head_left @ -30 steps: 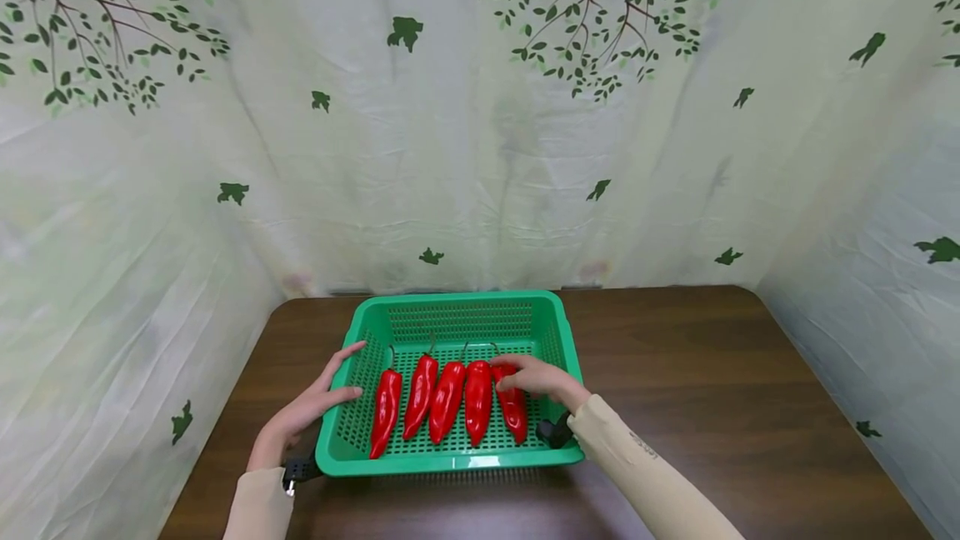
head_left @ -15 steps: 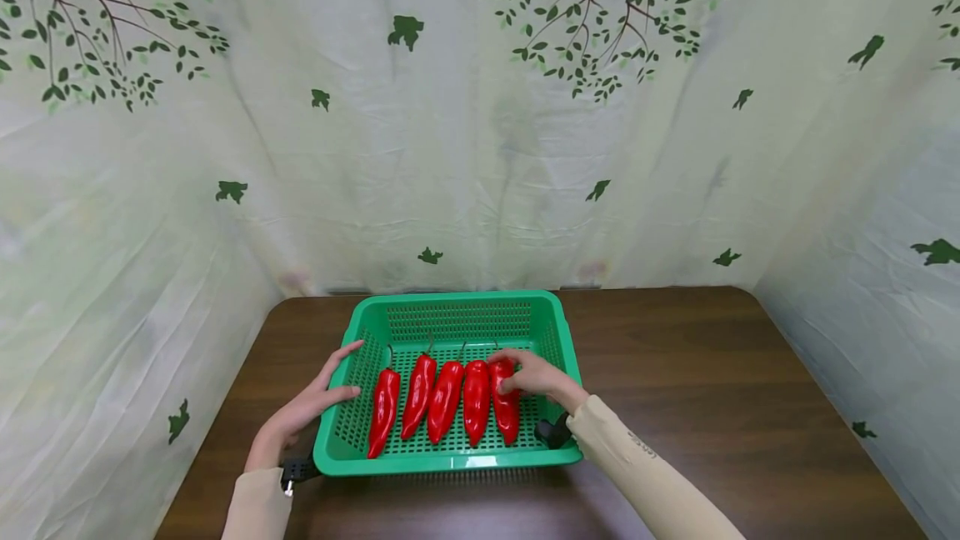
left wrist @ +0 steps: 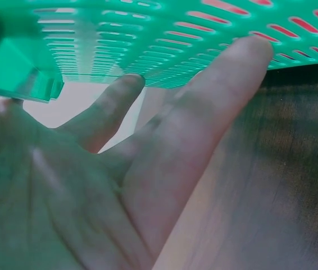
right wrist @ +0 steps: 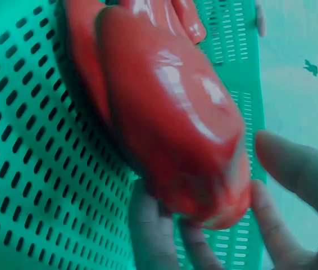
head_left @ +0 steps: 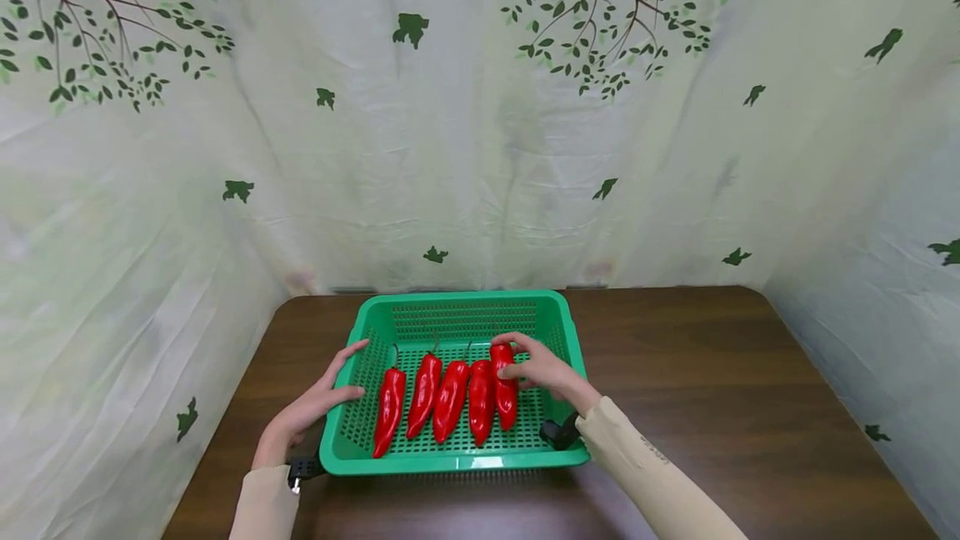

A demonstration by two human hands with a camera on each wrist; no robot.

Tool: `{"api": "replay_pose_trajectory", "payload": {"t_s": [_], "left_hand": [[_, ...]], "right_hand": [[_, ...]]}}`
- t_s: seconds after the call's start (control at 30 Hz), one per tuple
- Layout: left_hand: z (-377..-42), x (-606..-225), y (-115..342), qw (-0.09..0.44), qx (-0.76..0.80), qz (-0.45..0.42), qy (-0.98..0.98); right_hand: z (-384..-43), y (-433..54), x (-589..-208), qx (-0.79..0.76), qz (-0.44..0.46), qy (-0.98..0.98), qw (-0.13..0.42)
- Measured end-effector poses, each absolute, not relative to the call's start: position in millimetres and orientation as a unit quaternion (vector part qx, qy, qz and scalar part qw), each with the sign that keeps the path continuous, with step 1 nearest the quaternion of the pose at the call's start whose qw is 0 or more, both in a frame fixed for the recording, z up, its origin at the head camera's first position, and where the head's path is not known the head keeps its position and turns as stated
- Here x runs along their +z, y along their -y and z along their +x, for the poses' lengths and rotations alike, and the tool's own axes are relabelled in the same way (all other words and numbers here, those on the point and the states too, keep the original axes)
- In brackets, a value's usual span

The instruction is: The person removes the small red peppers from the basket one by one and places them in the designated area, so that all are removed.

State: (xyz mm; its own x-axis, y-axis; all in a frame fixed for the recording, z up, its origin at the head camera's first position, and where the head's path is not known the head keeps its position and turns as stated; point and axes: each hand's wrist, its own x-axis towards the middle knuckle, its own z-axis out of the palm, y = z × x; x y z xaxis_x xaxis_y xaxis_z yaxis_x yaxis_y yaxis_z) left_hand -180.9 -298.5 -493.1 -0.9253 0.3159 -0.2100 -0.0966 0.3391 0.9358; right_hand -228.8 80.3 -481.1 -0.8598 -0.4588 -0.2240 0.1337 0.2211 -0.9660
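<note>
Inside the basket [head_left: 465, 297], the right hand [head_left: 542, 368] is pinching the rightmost pepper's [head_left: 507, 408] far end — the left hand [head_left: 317, 402], fingers spread, is touching the basket's left wall.

Soft, even light leaves white glare on the peppers [head_left: 450, 402]; both wrist views look hazy and green-tinted.
</note>
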Motion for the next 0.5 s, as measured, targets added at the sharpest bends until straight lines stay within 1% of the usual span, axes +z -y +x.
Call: {"api": "replay_pose_trajectory", "payload": {"t_s": [0.5], "left_hand": [[-180.8,-491.5,296.7,0.187,0.583,0.065,-0.788]], "right_hand": [[-225.0,-85.8,-461.6,-0.655,-0.116,-0.711,0.227]]}}
